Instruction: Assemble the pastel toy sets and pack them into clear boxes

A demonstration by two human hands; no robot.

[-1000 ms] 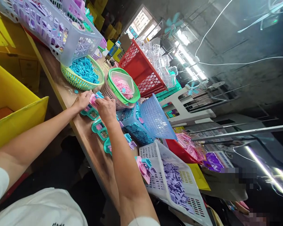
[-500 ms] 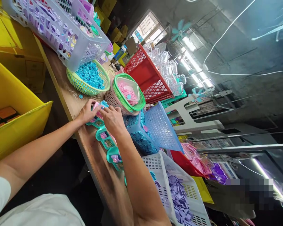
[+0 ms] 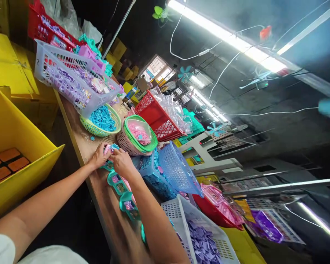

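My left hand [image 3: 99, 157] and my right hand [image 3: 121, 161] meet over a small pink and blue toy piece [image 3: 109, 148] at the edge of a wooden table [image 3: 79, 139]. Both hands pinch it, fingers curled. Just below them lies a row of teal toy trays [image 3: 118, 185] holding small pink and purple parts. A green basket of blue pieces [image 3: 101, 121] and a green-rimmed basket of pink pieces [image 3: 139, 135] stand just beyond the hands.
A white basket of purple pieces [image 3: 200, 238] sits near my right forearm, a blue basket [image 3: 167, 172] beside it. A lilac crate [image 3: 71, 82] and a red crate [image 3: 156, 117] stand farther back. A yellow bin [image 3: 19, 165] is on the left.
The camera has tilted upward, showing more ceiling and lights. My hands stay together on the small toy piece at the table edge, barely shifted.
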